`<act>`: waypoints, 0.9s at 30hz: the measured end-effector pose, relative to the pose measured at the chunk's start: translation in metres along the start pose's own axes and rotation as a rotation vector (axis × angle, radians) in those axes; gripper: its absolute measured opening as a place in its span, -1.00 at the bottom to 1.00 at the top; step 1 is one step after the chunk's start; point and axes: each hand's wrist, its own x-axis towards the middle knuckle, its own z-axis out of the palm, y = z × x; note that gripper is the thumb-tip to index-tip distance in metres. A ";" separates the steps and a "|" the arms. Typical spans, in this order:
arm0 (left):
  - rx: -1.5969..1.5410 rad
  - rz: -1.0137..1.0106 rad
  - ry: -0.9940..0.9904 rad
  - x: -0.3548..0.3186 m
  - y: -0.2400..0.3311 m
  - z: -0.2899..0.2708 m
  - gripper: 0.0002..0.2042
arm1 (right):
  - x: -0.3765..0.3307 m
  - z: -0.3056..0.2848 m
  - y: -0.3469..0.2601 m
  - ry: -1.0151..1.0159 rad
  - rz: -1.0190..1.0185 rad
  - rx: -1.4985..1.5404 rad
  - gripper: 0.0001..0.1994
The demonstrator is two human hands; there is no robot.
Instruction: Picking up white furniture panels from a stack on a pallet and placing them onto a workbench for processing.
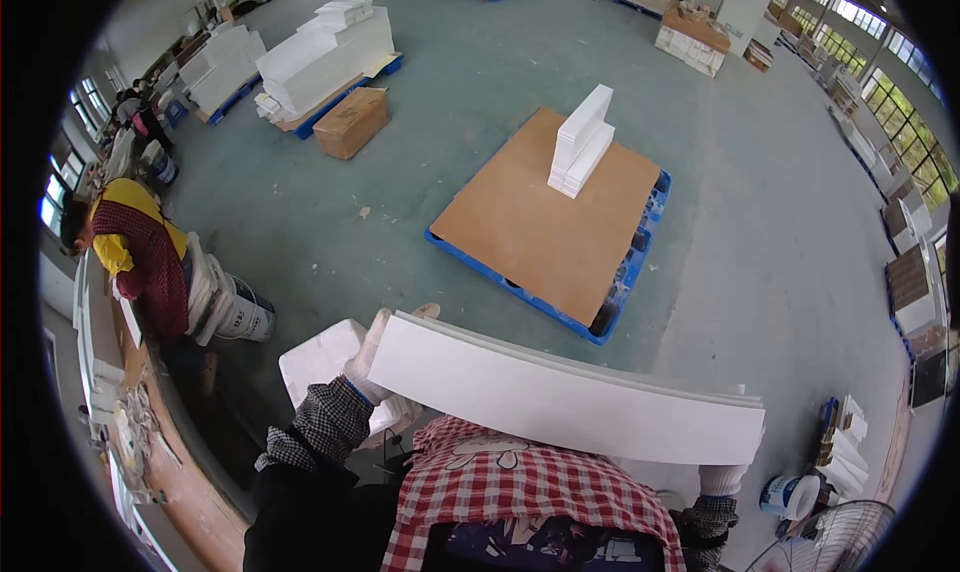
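Several long white boards [570, 400], stacked flat together, stretch across in front of my body. My left hand [370, 360], in a pale work glove, grips their left end. At the right end my right hand [724, 479], also gloved, holds from below; its fingers are mostly hidden behind the boards. Ahead, a blue pallet [640, 247] lies on the floor, topped by a brown cardboard sheet [535, 207]. A small stack of white boards [580, 147] rests on the sheet's far part, some standing taller than the others. The held boards are apart from the pallet.
A white wrapped bundle [322, 357] is by my left forearm. Further left, a person [150, 252] in a yellow and dark red top sits at a workbench [190, 482]. A brown carton [352, 122] and loaded pallets stand far left. A fan [840, 537] and bucket [785, 496] are near right.
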 end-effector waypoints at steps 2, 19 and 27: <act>-0.176 0.123 0.105 -0.013 -0.001 -0.006 -0.30 | 0.047 0.021 0.005 -0.211 -0.070 -0.445 -0.42; -0.424 0.615 0.328 -0.008 0.178 -0.082 -0.50 | 0.282 0.317 0.200 -0.746 -0.583 -1.476 -0.62; -0.408 0.670 0.269 0.006 0.298 -0.156 -0.25 | 0.344 0.478 0.306 -0.855 -0.642 -1.500 -0.56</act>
